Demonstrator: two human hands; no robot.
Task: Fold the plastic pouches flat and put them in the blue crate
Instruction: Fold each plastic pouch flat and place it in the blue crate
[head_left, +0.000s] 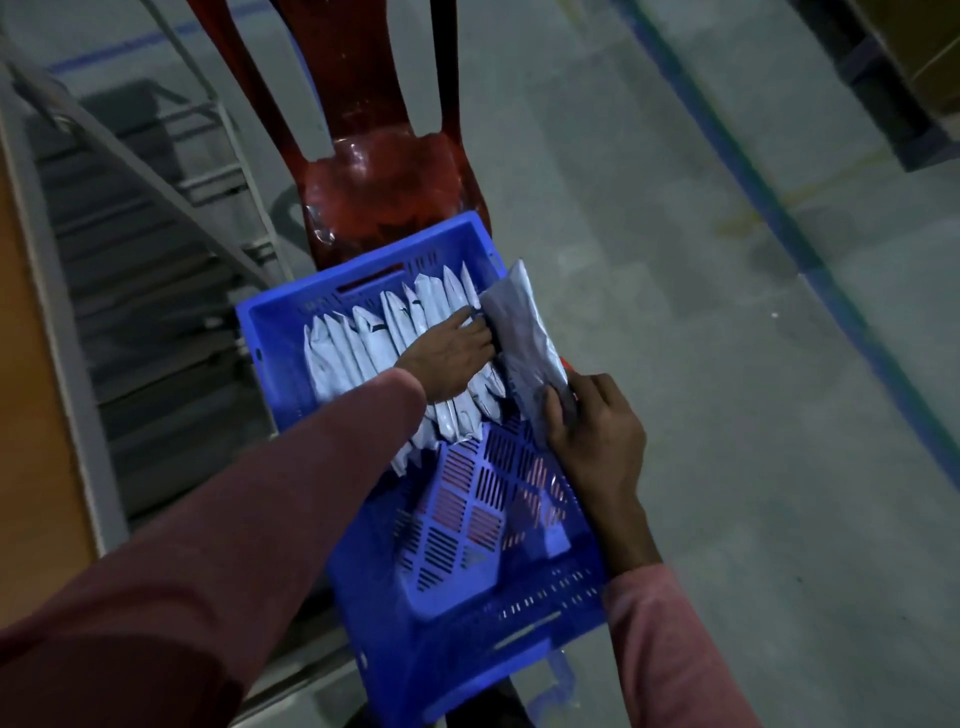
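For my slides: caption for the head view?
Right hand holds a folded pouch at the blue crate; left hand rests on the row of pouches inside.

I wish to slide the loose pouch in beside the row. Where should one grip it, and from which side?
Probably the near end of the pouch, from the right, as the right hand does. It is long and narrow, along the right wall of the crate, and the left hand presses on the row at its left.
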